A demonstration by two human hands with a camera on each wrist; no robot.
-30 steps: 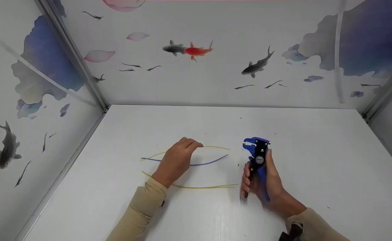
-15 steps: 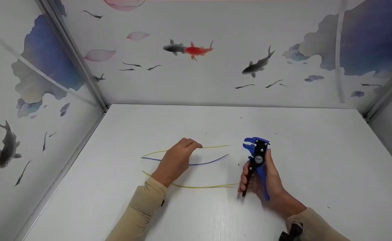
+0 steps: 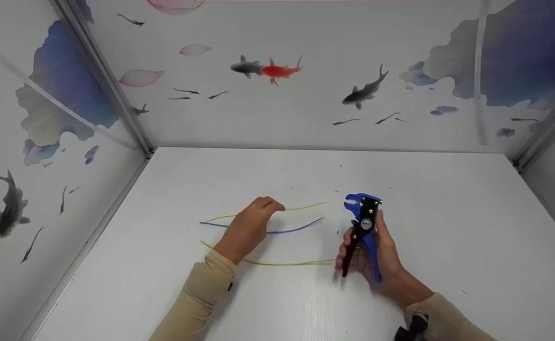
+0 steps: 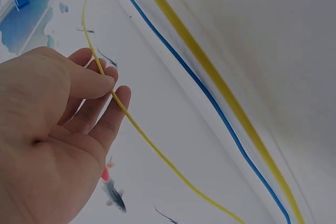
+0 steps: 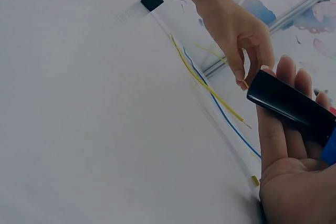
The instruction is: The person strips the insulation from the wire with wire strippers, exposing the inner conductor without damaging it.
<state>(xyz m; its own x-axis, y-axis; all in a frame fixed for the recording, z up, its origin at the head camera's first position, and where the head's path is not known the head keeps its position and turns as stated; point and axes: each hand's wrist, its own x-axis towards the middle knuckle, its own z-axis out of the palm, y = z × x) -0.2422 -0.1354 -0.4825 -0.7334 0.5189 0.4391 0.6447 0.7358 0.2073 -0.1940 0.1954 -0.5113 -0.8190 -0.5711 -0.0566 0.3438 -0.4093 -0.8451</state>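
Between thumb and fingertips, my left hand (image 3: 249, 227) pinches a thin yellow wire (image 4: 152, 142), whose free end points right toward the tool. My right hand (image 3: 387, 253) holds a blue and black wire stripper (image 3: 367, 213) by its handles, with the notched jaws upward and facing left. The black handle (image 5: 289, 103) lies across the fingers in the right wrist view. Below the left hand, a blue wire (image 3: 294, 231) lies on the table. Nearer the front is another yellow wire (image 5: 210, 92), with a bare copper tip at one end.
The white table (image 3: 448, 218) carries small scraps, including a yellow bit of insulation (image 5: 255, 180) and a dark sliver (image 3: 465, 292). White walls painted with fish (image 3: 281, 72) enclose the back and sides.
The yellow wire's right end has risen slightly in the left hand. The stripper's black handle has swung outward, spreading the handles. A small scrap now shows left of the jaws.
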